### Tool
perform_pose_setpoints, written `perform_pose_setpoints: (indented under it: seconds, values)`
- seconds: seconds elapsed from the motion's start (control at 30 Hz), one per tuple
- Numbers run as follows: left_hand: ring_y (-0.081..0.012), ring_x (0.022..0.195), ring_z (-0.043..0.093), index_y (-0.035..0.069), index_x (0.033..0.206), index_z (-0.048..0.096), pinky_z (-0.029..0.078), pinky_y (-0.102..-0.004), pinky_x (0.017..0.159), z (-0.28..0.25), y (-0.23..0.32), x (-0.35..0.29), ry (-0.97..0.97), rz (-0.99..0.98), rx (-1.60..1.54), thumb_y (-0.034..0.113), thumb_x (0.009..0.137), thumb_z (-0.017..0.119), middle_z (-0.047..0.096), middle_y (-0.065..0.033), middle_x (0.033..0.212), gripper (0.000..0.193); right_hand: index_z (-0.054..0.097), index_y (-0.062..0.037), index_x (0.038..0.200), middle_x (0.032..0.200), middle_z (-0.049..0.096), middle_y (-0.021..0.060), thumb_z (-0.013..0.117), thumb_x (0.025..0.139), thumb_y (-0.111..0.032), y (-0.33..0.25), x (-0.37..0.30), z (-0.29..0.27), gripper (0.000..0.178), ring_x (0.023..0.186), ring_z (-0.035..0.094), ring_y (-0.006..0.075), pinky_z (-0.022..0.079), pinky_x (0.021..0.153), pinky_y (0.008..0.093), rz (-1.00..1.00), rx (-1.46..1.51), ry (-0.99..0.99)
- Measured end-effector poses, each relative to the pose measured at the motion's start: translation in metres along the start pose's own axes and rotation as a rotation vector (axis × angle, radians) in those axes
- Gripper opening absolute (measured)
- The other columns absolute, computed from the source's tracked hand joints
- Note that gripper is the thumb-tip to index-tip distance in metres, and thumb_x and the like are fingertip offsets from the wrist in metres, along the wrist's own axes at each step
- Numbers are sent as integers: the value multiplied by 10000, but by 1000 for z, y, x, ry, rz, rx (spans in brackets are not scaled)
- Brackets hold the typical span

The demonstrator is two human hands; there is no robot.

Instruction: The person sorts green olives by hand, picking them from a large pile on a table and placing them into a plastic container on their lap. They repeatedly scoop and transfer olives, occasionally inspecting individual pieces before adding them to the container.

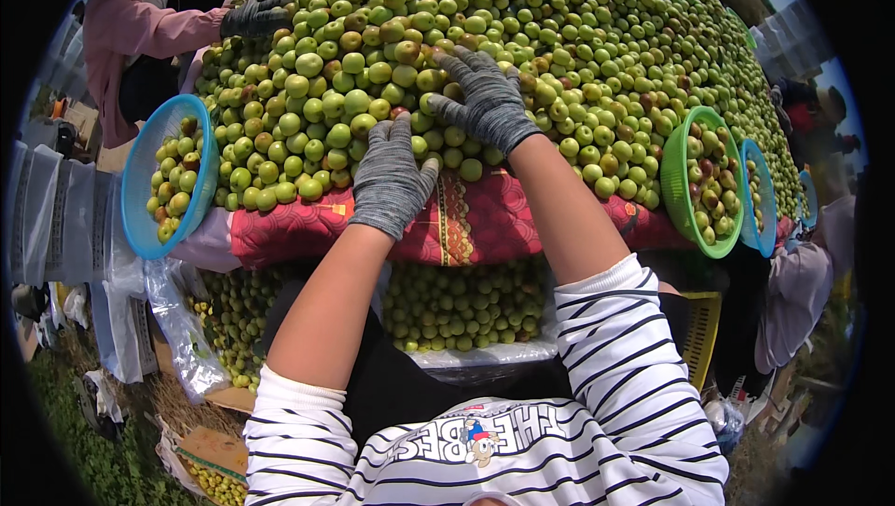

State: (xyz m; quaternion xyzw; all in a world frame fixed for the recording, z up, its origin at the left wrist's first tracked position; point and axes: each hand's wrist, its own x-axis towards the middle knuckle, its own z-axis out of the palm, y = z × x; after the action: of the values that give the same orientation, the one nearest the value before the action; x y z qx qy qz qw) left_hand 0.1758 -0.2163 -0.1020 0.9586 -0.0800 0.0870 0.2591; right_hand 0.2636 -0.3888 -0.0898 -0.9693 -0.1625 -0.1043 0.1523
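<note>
A broad heap of green jujubes (pixel 326 105), some blushed reddish brown, covers the surface before me. Both my hands wear grey knitted gloves. My left hand (pixel 392 180) lies at the heap's near edge, its fingers stretched forward against the fruit and the thumb apart. Farther in and to the right, my right hand (pixel 489 101) rests on the jujubes with its fingers spread; its fingertips touch reddish fruit. I see nothing gripped in either hand. Beneath the near edge of the heap hangs a red patterned cloth (pixel 503 222).
A blue basket (pixel 134 198) of jujubes stands at the left; a green basket (pixel 673 180) and another blue basket (pixel 766 208) stand at the right. Below the cloth, a lined container holds more jujubes (pixel 466 306). At upper left, a co-worker's gloved hand (pixel 256 17) touches the heap.
</note>
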Motion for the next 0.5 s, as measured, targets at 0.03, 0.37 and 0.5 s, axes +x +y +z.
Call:
perform_pose_setpoints:
  seconds: [0.03,0.37,0.5]
  values:
    - [-359,1230,491,36,1408,384,416,-425,1043,1,-2,7,13,9,-18,270,799,726,525,-219,1268,737,461,-234,1412,1475,405,91,593,816,-644,0,5,-1,736,1374,357,309,182,1110,657,-20,-66,-78]
    - [-305,1062,606,141,1224,560,513,-419,876,18,27,32,-322,150,37,185,828,638,593,-126,1139,406,640,-106,1147,1170,579,128,630,823,-465,3,-85,0,484,1161,512,307,298,1057,514,7,85,76]
    - [-344,1018,613,98,1138,563,509,-423,878,17,40,25,-465,82,132,232,845,627,592,-145,1128,328,661,-54,1043,1039,645,134,638,862,-331,16,-100,-16,331,994,601,307,436,929,452,-35,260,90]
